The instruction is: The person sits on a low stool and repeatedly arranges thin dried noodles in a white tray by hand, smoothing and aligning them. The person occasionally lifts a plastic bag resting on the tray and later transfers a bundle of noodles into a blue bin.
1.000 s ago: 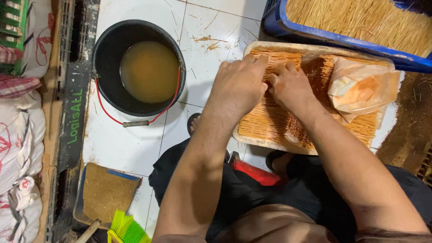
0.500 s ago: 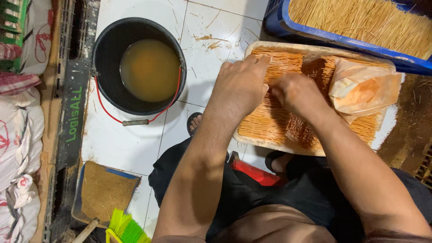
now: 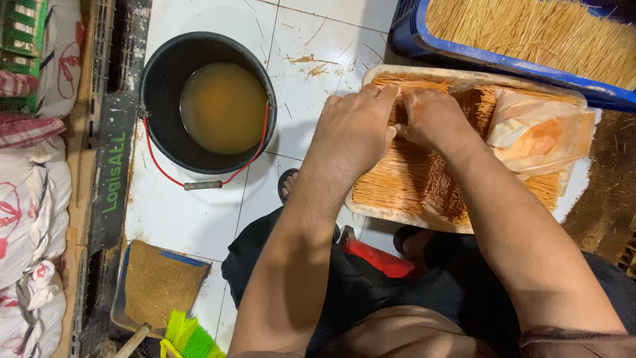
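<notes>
Pressing down side by side, the left hand [image 3: 354, 129] and right hand [image 3: 434, 119] rest with fingers curled onto thin orange sticks [image 3: 397, 182] lying in a pale tray [image 3: 371, 212] on the floor; whether either actually grips sticks cannot be told. A black bucket [image 3: 156, 99] stands left.

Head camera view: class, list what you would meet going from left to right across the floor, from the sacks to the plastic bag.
White sacks → black bucket of brownish liquid → left hand → right hand → crumpled orange plastic bag. Both hands rest on the thin sticks in the pale tray.
</notes>
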